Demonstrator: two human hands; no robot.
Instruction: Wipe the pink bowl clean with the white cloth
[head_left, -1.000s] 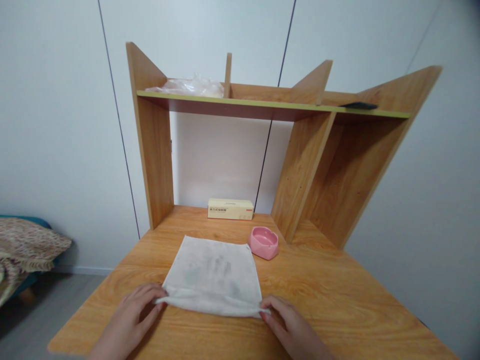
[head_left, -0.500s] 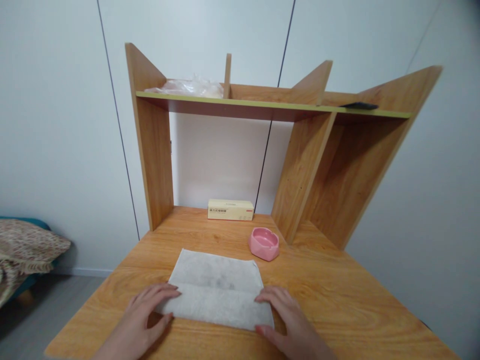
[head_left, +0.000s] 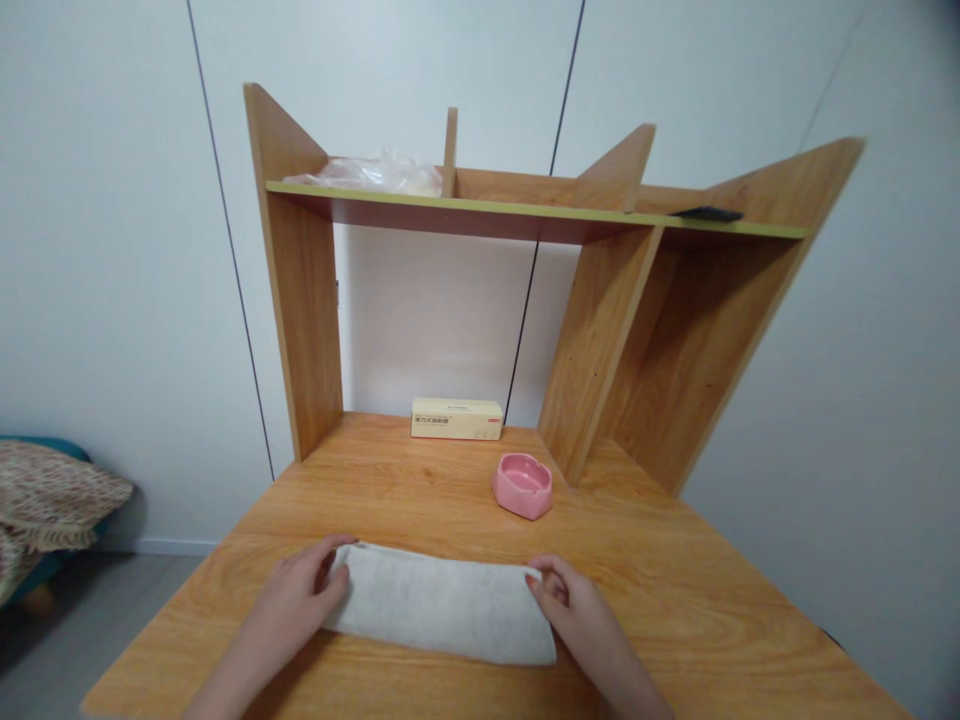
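A pale grey-white cloth (head_left: pixel 442 605) with a faintly mottled surface lies as a long, narrow folded strip near the front of the wooden table (head_left: pixel 390 480). At its far left corner, my left hand (head_left: pixel 307 590) is closed, thumb on the near side and fingers behind the edge. My right hand (head_left: pixel 562 595) pinches the far right corner in the same way. Fingers partly hide both short ends of the cloth. Beyond it, to the right, stands a pink faceted bowl (head_left: pixel 523 487), touched by neither hand.
A cream box with printed characters (head_left: pixel 456 420) stands at the back of the table under the wooden shelf unit (head_left: pixel 307 320). On the upper shelf lie clear plastic bags (head_left: pixel 375 175) and a dark flat object (head_left: pixel 707 214). A patterned blanket (head_left: pixel 52 495) is off to the left.
The cloth went from a broad sheet with dark smudges to a narrower folded strip, its smudges out of sight. Both hands moved from its side edges to the far corners.
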